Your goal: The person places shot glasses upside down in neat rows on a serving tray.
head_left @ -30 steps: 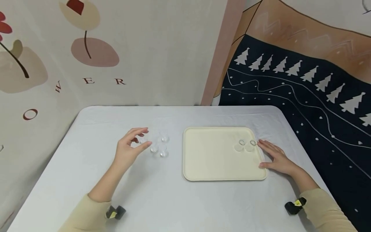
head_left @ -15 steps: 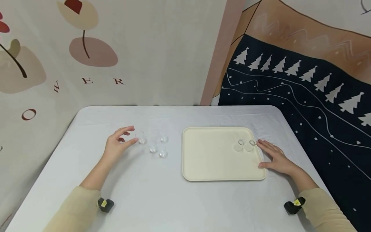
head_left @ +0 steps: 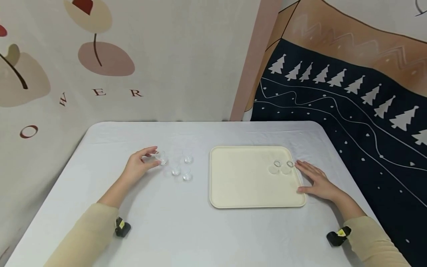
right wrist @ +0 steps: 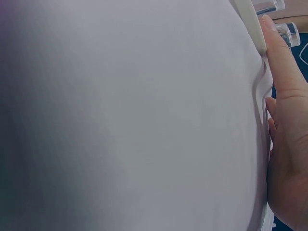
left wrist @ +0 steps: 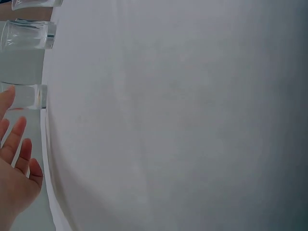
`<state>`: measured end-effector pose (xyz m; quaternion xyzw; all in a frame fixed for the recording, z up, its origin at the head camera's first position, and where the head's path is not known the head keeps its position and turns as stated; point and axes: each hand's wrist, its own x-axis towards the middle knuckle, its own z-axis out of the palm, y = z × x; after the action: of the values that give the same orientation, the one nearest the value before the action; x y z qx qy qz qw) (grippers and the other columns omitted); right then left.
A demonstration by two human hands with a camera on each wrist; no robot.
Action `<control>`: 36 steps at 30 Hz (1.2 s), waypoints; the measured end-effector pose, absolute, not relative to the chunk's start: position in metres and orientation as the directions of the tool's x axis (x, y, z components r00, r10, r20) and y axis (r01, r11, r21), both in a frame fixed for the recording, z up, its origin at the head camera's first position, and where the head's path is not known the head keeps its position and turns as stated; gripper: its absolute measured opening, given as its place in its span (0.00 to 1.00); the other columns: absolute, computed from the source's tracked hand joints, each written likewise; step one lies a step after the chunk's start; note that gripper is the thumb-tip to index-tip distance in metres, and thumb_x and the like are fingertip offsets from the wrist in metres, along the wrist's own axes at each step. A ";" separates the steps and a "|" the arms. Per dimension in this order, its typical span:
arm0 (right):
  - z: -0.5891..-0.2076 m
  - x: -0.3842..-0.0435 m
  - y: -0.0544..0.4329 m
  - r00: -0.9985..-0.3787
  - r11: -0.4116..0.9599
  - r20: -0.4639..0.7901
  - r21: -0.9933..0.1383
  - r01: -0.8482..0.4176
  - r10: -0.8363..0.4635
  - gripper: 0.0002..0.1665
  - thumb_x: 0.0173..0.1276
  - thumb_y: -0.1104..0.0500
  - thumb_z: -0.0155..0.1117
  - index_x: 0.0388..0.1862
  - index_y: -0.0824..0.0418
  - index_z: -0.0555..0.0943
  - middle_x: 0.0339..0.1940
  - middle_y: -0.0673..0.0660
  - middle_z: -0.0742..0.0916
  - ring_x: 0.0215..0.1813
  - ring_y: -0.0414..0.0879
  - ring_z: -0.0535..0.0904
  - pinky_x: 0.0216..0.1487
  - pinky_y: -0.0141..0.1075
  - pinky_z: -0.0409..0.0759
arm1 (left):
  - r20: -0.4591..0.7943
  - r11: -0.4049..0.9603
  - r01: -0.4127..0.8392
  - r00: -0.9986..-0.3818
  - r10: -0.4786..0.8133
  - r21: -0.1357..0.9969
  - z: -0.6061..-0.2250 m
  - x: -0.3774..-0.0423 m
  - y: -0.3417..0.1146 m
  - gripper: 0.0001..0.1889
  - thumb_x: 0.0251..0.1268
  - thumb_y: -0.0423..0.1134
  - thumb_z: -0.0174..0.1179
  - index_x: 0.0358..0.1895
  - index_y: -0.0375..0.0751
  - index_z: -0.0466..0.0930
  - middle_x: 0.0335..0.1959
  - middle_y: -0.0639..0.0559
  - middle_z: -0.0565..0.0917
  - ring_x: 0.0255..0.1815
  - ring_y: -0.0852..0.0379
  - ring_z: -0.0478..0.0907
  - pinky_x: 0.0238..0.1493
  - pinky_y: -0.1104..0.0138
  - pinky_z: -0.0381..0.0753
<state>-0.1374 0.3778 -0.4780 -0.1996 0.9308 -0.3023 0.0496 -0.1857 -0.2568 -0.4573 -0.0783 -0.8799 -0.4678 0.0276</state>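
Observation:
My left hand point(head_left: 141, 162) is at the leftmost of several small clear glasses, its thumb and forefinger spread beside that glass point(head_left: 162, 159). In the left wrist view the thumb overlaps the glass point(left wrist: 31, 96), which stands upright on its thick base; the other fingers are apart from it. More upright glasses stand to its right, among them one glass point(head_left: 187, 176) nearer the front. My right hand point(head_left: 317, 183) rests at the right edge of the cream tray point(head_left: 243, 200), fingers extended along the rim. Two glasses point(head_left: 274, 169) stand upside down on the tray, close to those fingers.
A white cloth covers the table point(head_left: 200, 237). Behind it hang a pale printed curtain point(head_left: 186, 63) and, at the right, a dark cloth with tree shapes point(head_left: 333, 96). Black wrist cameras point(head_left: 122, 227) sit at both sleeves.
My left hand drew back leftward from the glasses, then moved in again to the leftmost one. The right hand and the tray have stayed put.

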 end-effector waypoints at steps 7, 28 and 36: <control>-0.477 -0.138 0.378 -0.916 0.738 0.037 -0.579 -0.346 -0.401 0.53 0.53 0.49 0.75 0.74 0.60 0.60 0.73 0.70 0.60 0.73 0.67 0.47 0.64 0.65 0.38 | 0.025 0.582 0.078 -0.995 0.099 0.809 -0.461 -0.188 -0.259 0.31 0.57 0.44 0.70 0.62 0.35 0.73 0.57 0.39 0.77 0.53 0.44 0.68 0.45 0.58 0.67; -0.478 -0.138 0.378 -0.915 0.733 0.041 -0.585 -0.348 -0.402 0.53 0.53 0.49 0.75 0.74 0.60 0.60 0.73 0.70 0.60 0.73 0.66 0.46 0.65 0.64 0.37 | 0.098 0.633 0.150 -0.988 0.116 0.759 -0.476 -0.189 -0.254 0.17 0.55 0.38 0.70 0.47 0.35 0.82 0.46 0.41 0.81 0.43 0.50 0.69 0.44 0.61 0.70; -0.480 -0.138 0.379 -0.917 0.736 0.036 -0.584 -0.342 -0.398 0.53 0.53 0.49 0.75 0.74 0.59 0.60 0.73 0.70 0.60 0.73 0.66 0.46 0.65 0.65 0.37 | 0.079 0.646 0.130 -0.991 0.108 0.753 -0.476 -0.189 -0.254 0.17 0.55 0.40 0.71 0.45 0.35 0.82 0.42 0.42 0.80 0.42 0.49 0.70 0.43 0.59 0.70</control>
<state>-0.1379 0.3788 -0.4798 -0.1987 0.9306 -0.3040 0.0456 -0.1889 -0.2537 -0.4755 -0.0656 -0.9070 -0.4159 0.0135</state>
